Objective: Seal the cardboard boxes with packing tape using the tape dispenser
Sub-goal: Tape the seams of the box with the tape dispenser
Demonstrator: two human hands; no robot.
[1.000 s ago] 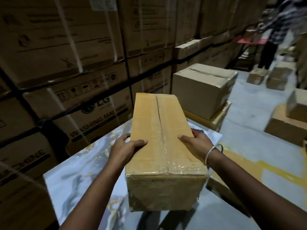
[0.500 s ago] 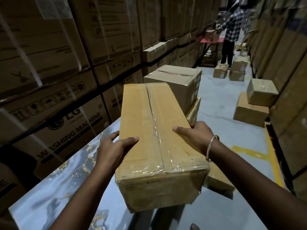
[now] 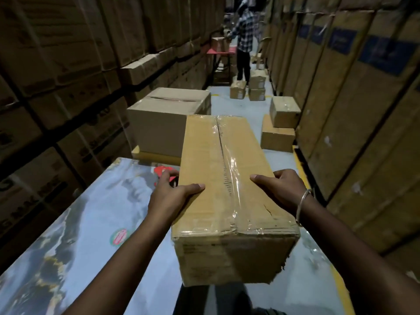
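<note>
Swung rightward off the table edge, the taped box [image 3: 227, 189] is now carried over the aisle floor

It is gripped at both long sides by the left hand [image 3: 168, 196] and right hand [image 3: 281, 189], thumbs laid on top; the torn near corner could split further, or the box slip, since nothing supports it below; the red tape dispenser [image 3: 161, 172] is left on the table [image 3: 91, 223], a large carton [image 3: 168, 119] lying beyond
</note>
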